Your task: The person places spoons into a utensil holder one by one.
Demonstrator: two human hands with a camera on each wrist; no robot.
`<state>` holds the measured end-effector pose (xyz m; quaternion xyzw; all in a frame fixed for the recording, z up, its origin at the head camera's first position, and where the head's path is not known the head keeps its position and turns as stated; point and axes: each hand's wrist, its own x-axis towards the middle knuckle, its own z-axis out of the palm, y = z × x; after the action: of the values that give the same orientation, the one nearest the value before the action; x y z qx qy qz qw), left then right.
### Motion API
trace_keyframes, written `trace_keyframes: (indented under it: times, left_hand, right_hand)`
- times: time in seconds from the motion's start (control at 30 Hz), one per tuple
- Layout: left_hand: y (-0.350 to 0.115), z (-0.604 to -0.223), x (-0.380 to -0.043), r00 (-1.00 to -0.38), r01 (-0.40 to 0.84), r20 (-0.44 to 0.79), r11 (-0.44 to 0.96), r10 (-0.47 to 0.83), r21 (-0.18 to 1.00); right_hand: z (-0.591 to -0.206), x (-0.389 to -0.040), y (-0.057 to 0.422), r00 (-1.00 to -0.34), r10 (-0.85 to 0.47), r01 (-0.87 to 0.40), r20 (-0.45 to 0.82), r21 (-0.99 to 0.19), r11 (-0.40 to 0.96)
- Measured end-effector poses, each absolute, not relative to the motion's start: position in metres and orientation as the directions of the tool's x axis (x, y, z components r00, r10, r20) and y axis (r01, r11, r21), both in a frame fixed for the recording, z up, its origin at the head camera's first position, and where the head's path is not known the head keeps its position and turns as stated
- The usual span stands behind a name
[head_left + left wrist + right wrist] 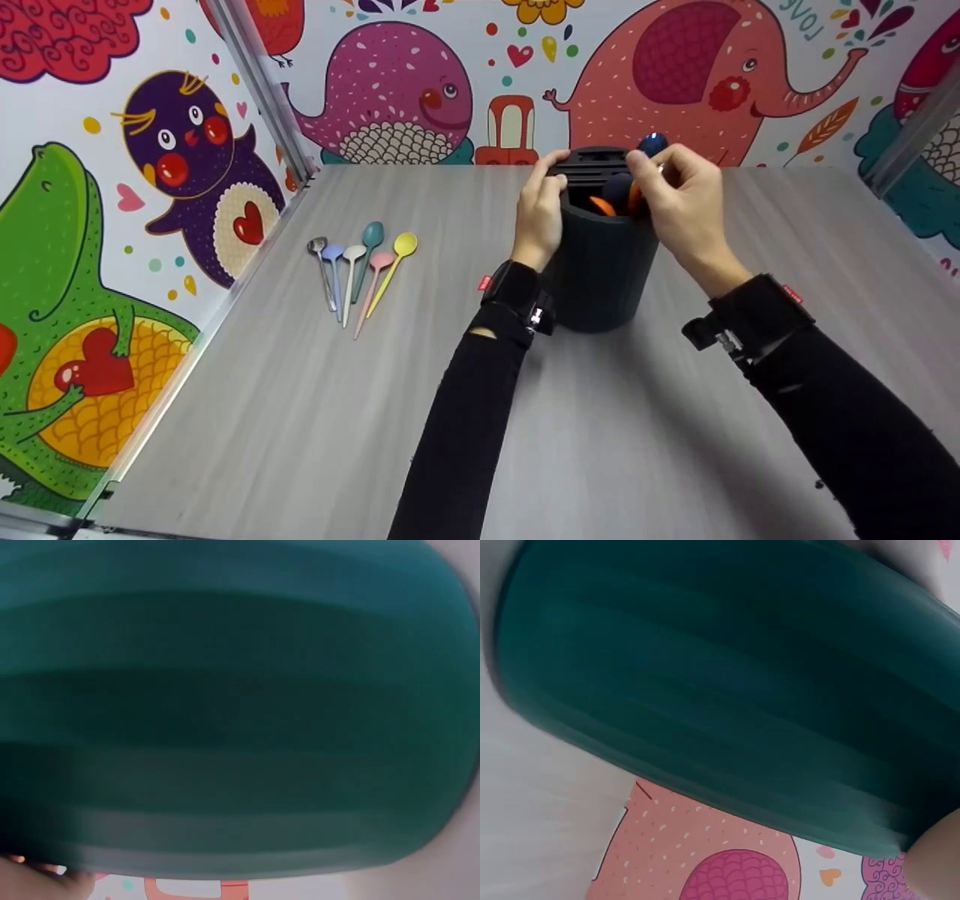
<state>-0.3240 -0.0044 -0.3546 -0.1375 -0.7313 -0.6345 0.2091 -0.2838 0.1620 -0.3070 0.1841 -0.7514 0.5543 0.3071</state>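
A dark green ribbed utensil holder (600, 277) stands upright on the table, its slotted black top facing up. It fills most of both wrist views. My left hand (538, 217) grips the holder's left rim, fingers curled over the top edge. At the right rim my right hand (690, 206) pinches a dark blue spoon (652, 142), whose rounded glossy end shows above the fingers; the rest of it is hidden by the hand. Inside the opening beside the thumb are an orange spoon (602, 205) and another dark rounded utensil end (616, 187).
Several spoons lie in a loose group on the table's left, among them a yellow spoon (405, 244), a teal spoon (373, 234), a pink spoon (380, 261) and a metal spoon (318, 245). Printed cartoon panels (405, 90) border the grey table (300, 420) at the back and sides.
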Motion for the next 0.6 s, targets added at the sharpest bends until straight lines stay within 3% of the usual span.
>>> trace_keyframes:
  times: [0.13, 0.4, 0.6]
  left_hand:
    - [-0.005, -0.354, -0.324, -0.875, 0.466, 0.479, 0.155, -0.065, 0.871]
    - [-0.005, -0.355, -0.324, -0.872, 0.470, 0.484, 0.154, -0.067, 0.869]
    - [-0.005, -0.356, -0.324, -0.872, 0.471, 0.485, 0.155, -0.067, 0.868]
  right_hand:
    - [-0.313, -0.283, 0.159, -0.700, 0.034, -0.636, 0.713, -0.646, 0.422]
    - [-0.326, -0.283, 0.158, -0.544, -0.122, -0.713, 0.830, -0.381, 0.588]
    - [-0.331, -0.285, 0.162, -0.519, -0.121, -0.703, 0.846, -0.342, 0.624]
